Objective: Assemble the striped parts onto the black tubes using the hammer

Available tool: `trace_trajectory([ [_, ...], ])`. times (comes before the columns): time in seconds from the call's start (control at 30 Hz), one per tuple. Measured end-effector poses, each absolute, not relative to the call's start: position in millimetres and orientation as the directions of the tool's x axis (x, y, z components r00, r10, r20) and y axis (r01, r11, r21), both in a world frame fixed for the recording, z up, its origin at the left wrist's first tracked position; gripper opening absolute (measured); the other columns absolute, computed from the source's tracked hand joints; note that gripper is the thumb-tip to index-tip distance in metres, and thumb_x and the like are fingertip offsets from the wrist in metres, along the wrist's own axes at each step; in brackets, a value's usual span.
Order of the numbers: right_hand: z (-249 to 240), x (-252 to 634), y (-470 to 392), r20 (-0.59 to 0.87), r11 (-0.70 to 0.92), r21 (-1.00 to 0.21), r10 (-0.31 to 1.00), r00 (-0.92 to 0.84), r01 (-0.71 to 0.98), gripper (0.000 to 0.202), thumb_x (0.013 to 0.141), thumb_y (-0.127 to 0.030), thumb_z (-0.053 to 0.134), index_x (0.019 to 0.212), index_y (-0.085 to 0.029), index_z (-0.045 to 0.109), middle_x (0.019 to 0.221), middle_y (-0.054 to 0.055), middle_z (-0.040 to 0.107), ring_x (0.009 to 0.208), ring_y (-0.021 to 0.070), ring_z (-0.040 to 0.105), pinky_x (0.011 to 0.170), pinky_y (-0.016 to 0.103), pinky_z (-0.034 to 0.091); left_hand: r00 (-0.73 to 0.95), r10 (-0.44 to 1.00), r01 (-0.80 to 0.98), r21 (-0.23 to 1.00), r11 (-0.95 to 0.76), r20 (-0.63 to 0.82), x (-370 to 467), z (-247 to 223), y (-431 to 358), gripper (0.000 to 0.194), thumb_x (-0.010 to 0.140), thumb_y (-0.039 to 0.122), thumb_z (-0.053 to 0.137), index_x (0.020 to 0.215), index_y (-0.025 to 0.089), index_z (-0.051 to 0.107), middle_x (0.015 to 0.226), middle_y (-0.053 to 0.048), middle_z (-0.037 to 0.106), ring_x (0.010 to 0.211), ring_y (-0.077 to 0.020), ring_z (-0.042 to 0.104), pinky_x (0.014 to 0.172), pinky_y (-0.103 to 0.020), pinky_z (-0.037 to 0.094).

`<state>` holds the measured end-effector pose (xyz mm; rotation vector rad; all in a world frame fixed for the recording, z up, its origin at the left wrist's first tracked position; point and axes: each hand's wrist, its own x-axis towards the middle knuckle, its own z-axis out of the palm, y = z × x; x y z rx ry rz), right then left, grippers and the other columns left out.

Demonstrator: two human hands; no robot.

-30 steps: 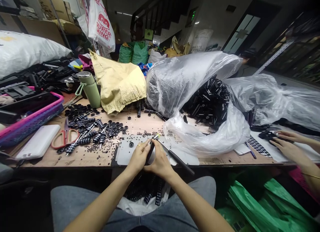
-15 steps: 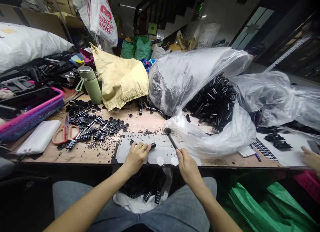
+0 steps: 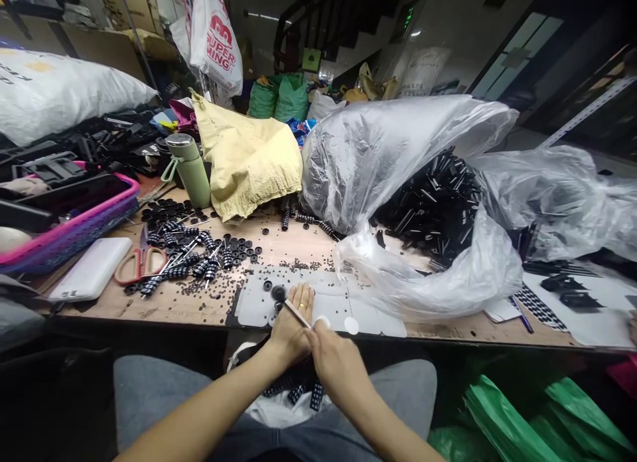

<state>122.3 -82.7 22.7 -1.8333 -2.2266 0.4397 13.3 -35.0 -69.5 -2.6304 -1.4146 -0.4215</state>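
Observation:
My left hand (image 3: 293, 322), with a ring on one finger, is over the light plate (image 3: 368, 316) at the table's front edge. Its fingers are pressed together, and a dark piece (image 3: 275, 308), apparently the short black cylinder, shows at its thumb side, mostly hidden. My right hand (image 3: 334, 356) is closed on the handle of a round-headed hammer-like tool (image 3: 297, 312). The tool's blurred black head is over the dark piece, and its shaft crosses in front of my left hand. I cannot tell whether head and piece touch. A black ring (image 3: 267, 285) lies just beyond.
Black-and-white checked rollers (image 3: 176, 271), black discs (image 3: 239, 249) and scissors (image 3: 142, 263) lie left, near a white box (image 3: 92, 269) and green flask (image 3: 192, 173). A plastic bag (image 3: 423, 296) spills black parts (image 3: 438, 210) at the right. Checked rollers (image 3: 297, 392) fill a bag on my lap.
My right hand has swung the tool leftward, from over the plate's right part to beside my left hand. My left hand has turned, and the black cylinder is now mostly hidden. The view has shifted slightly.

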Motion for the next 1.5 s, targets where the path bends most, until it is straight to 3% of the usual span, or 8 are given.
trace_trajectory([
  [0.33, 13, 153, -48, -0.019, 0.045, -0.251, 0.999, -0.051, 0.967, 0.038, 0.091, -0.042, 0.019, 0.074, -0.021, 0.045, 0.057, 0.001, 0.058, 0.052, 0.0165, 0.056, 0.047, 0.024, 0.024, 0.491, 0.859, 0.701, 0.520, -0.489, 0.145, -6, -23, -15, 0.026, 0.085, 0.023, 0.037, 0.091, 0.017, 0.061, 0.082, -0.008, 0.062, 0.080, -0.0195, 0.056, 0.071, -0.030, 0.045],
  [0.57, -27, 180, -24, 0.179, 0.014, -0.041, 0.984, -0.007, 0.999, 0.029, 0.088, -0.040, 0.035, 0.073, -0.019, 0.049, 0.077, 0.006, 0.056, 0.075, 0.0196, 0.053, 0.060, 0.027, 0.035, 0.028, 0.998, 0.843, 0.535, -0.052, 0.054, -20, 0, 128, 0.046, 0.086, 0.036, 0.035, 0.123, 0.010, 0.040, 0.120, -0.022, 0.046, 0.112, -0.0284, 0.043, 0.088, -0.037, 0.036],
  [0.73, 0, 195, 8, 0.298, 0.148, -0.233, 0.952, -0.074, 0.961, 0.024, 0.088, -0.034, 0.035, 0.081, -0.018, 0.051, 0.082, 0.006, 0.055, 0.079, 0.0175, 0.051, 0.070, 0.028, 0.038, -0.008, 1.000, 0.842, 0.539, 0.021, -0.025, -12, -7, 218, 0.040, 0.082, 0.029, 0.041, 0.116, 0.009, 0.046, 0.113, -0.024, 0.051, 0.106, -0.0329, 0.049, 0.087, -0.042, 0.035],
  [0.87, 29, 242, 76, 0.328, -0.116, -0.344, 0.915, 0.235, 0.932, 0.019, 0.086, -0.027, 0.039, 0.081, -0.015, 0.053, 0.088, 0.011, 0.057, 0.086, 0.0193, 0.051, 0.075, 0.030, 0.037, 0.006, 0.996, 0.818, 0.574, 0.043, -0.083, -6, -18, 230, 0.031, 0.076, 0.017, 0.047, 0.105, 0.008, 0.052, 0.105, -0.022, 0.055, 0.102, -0.0334, 0.051, 0.085, -0.042, 0.037],
  [1.07, 32, 284, 128, 0.212, -0.172, -0.503, 0.925, 0.314, 0.847, 0.021, 0.077, -0.020, 0.047, 0.063, -0.006, 0.055, 0.069, 0.012, 0.059, 0.080, 0.0188, 0.056, 0.070, 0.031, 0.036, -0.005, 0.998, 0.693, 0.720, 0.045, -0.057, -14, -16, 195, 0.037, 0.072, 0.011, 0.047, 0.110, 0.012, 0.046, 0.111, -0.018, 0.051, 0.103, -0.0273, 0.050, 0.085, -0.037, 0.037],
  [1.3, 24, 211, 56, 0.210, 0.043, -0.786, 0.957, 0.202, 0.616, 0.031, 0.079, -0.042, 0.045, 0.089, -0.013, 0.052, 0.083, 0.007, 0.063, 0.072, 0.0130, 0.061, 0.063, 0.024, 0.047, 0.131, 0.976, 0.224, 0.964, 0.142, -0.174, -6, 13, 106, 0.031, 0.078, 0.042, 0.045, 0.092, 0.014, 0.050, 0.069, -0.003, 0.055, 0.046, -0.0075, 0.046, 0.038, -0.018, 0.033],
  [1.4, 10, 164, 20, 0.059, 0.056, -0.963, 0.998, 0.004, 0.262, 0.033, 0.077, -0.047, 0.050, 0.087, -0.015, 0.052, 0.079, 0.006, 0.063, 0.067, 0.0149, 0.061, 0.061, 0.030, 0.051, 0.247, 0.943, -0.151, 0.953, 0.263, -0.221, 0, 27, 69, 0.032, 0.065, 0.042, 0.063, 0.072, 0.014, 0.049, 0.050, 0.005, 0.044, 0.037, -0.0038, 0.034, 0.033, -0.015, 0.023],
  [1.5, 16, 143, 1, 0.165, 0.213, -0.890, 0.975, -0.151, 0.404, 0.060, 0.063, -0.050, 0.064, 0.110, -0.018, 0.047, 0.103, 0.011, 0.057, 0.095, 0.0236, 0.056, 0.079, 0.041, 0.048, 0.262, 0.932, -0.226, 0.923, 0.312, -0.251, -2, 31, 45, 0.030, 0.059, 0.034, 0.070, 0.065, 0.015, 0.046, 0.044, 0.008, 0.037, 0.035, -0.0023, 0.030, 0.033, -0.014, 0.020],
])
